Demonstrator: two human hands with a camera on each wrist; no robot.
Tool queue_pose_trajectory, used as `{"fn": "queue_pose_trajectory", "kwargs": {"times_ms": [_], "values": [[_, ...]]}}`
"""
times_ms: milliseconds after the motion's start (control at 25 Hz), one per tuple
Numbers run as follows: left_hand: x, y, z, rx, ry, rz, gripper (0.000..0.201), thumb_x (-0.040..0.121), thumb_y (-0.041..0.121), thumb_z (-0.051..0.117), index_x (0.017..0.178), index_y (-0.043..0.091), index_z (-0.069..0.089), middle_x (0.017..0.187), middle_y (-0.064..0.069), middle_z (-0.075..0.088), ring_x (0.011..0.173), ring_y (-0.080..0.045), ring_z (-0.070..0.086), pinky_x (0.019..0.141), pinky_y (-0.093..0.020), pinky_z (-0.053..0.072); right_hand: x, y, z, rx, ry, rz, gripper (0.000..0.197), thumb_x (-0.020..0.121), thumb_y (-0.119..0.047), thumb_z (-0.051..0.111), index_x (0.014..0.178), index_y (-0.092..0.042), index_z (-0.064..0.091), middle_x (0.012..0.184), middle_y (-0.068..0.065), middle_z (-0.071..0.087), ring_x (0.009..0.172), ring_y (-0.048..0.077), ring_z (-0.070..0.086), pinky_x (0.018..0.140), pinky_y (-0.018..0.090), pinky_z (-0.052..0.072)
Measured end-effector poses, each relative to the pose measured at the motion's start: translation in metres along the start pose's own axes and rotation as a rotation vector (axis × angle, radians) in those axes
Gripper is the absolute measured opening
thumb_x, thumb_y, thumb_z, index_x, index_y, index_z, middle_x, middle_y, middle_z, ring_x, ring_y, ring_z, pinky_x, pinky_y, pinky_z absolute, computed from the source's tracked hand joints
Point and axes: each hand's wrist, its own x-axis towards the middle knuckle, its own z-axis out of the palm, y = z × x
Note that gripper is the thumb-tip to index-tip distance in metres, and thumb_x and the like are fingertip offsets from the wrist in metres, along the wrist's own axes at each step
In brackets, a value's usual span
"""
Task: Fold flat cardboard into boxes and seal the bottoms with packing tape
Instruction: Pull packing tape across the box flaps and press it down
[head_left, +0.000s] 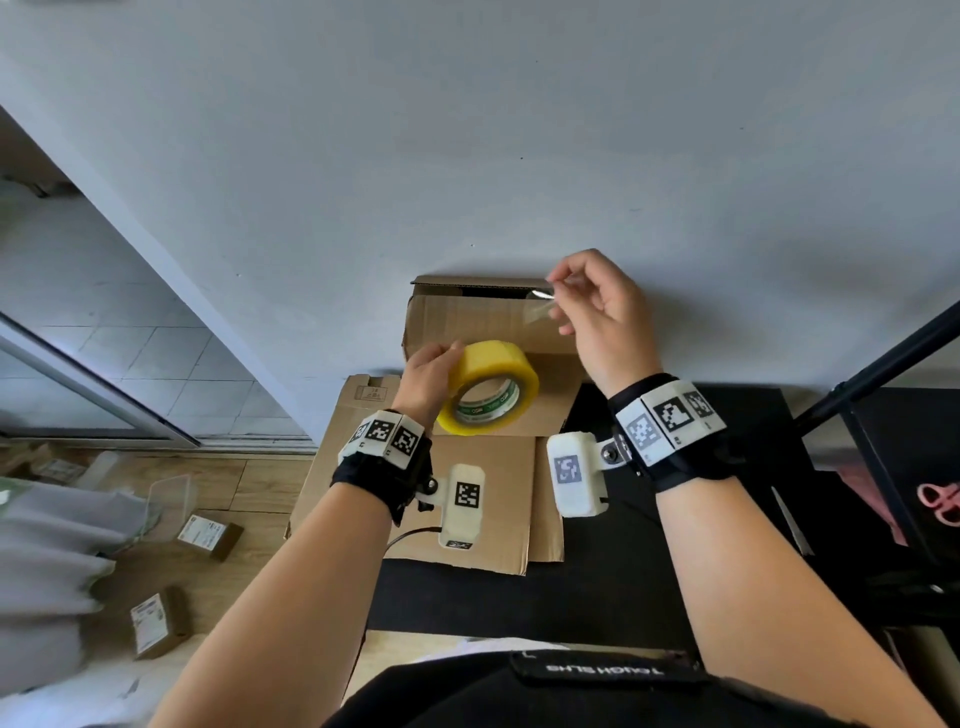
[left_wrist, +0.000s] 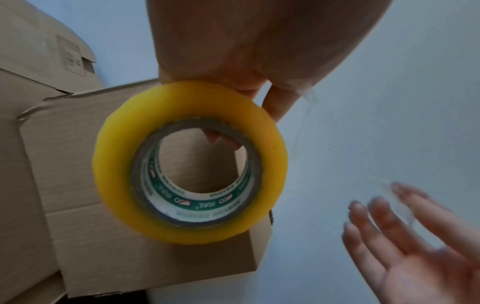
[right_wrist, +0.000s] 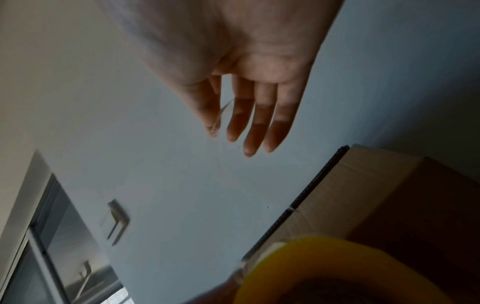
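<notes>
Against the pale grey wall (head_left: 467, 130), a brown folded cardboard box (head_left: 467, 322) is standing on the black counter (head_left: 597, 597), its open top facing the wall and its lower half sitting hidden behind the tape roll and the hands. Nearer the person, flat brown cardboard sheets (head_left: 483, 499) are lying partly on the counter and overhanging its left edge, their middle covered by the wrist cameras. On the wooden floor (head_left: 249, 483) to the left, small brown parcels (head_left: 210, 535) are lying blurred and hard to read.

The person's left hand (head_left: 428, 376) is gripping a yellow roll of packing tape with a green-and-white printed core (head_left: 488, 387), holding it on edge just in front of the box; in the left wrist view fingertips (left_wrist: 223, 137) are curling through the core while the palm is pressing the outer rim. The right hand (head_left: 597, 306) is hovering above the box's right corner, thumb and forefinger pinching the free end of a clear strip of tape (head_left: 543, 306), the other fingers hanging loosely extended. The strip is nearly invisible: only a glint is showing in the head view and a thin shiny edge beside the thumb in the right wrist view (right_wrist: 221, 115), so its run back to the roll is hard to make out. The roll is sitting low and left of the right hand, apart from it.
</notes>
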Motion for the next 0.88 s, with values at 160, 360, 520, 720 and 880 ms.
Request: {"fn": "queue_pose_trajectory", "kwargs": {"times_ms": [160,360,520,720,880], "values": [[-0.005,0.008,0.000,-0.075,-0.100,0.007,0.015,0.099,0.011,0.050,0.091,0.013,0.062,0.087,-0.011,0.058,0.077,-0.023,0.056,0.067,-0.031,0.047,-0.012,0.003,0.016,-0.057,-0.204,-0.086,0.005,0.092,-0.020,0.062,0.091,-0.021,0.067,0.080,-0.004,0.068,0.077,0.017,0.067,0.069,0.037,0.056],[-0.007,0.015,-0.003,-0.143,-0.125,-0.043,0.024,0.099,0.019,0.046,0.093,0.008,0.067,0.100,-0.020,0.067,0.091,-0.033,0.064,0.090,-0.045,0.051,-0.024,-0.001,0.028,-0.251,-0.342,-0.109,0.010,0.082,-0.024,0.074,0.092,-0.024,0.071,0.086,-0.011,0.070,0.081,0.004,0.064,0.075,0.030,0.055],[-0.011,0.021,0.000,-0.279,-0.148,-0.123,0.041,0.103,0.036,0.036,0.087,0.008,0.060,0.077,-0.013,0.068,0.075,-0.029,0.063,0.075,-0.037,0.051,-0.030,-0.002,0.028,-0.395,-0.437,-0.144,0.032,0.072,-0.022,0.074,0.103,-0.029,0.071,0.099,-0.009,0.057,0.088,0.012,0.056,0.075,0.030,0.049],[-0.015,0.028,0.004,-0.172,-0.168,-0.119,0.061,0.101,0.056,0.028,0.093,0.006,0.063,0.084,-0.014,0.068,0.079,-0.028,0.065,0.076,-0.038,0.052,-0.035,0.000,0.031,-0.627,-0.489,-0.157,0.031,0.079,-0.030,0.071,0.110,-0.027,0.068,0.120,-0.007,0.048,0.101,0.014,0.052,0.075,0.032,0.049],[-0.015,0.029,0.010,-0.046,-0.148,-0.071,0.060,0.101,0.058,0.027,0.088,0.011,0.062,0.079,-0.009,0.064,0.081,-0.024,0.063,0.072,-0.034,0.048,-0.034,0.004,0.033,-0.637,-0.427,-0.211,0.003,0.086,-0.018,0.068,0.087,-0.019,0.065,0.110,-0.005,0.056,0.096,0.019,0.057,0.073,0.034,0.049]]}}
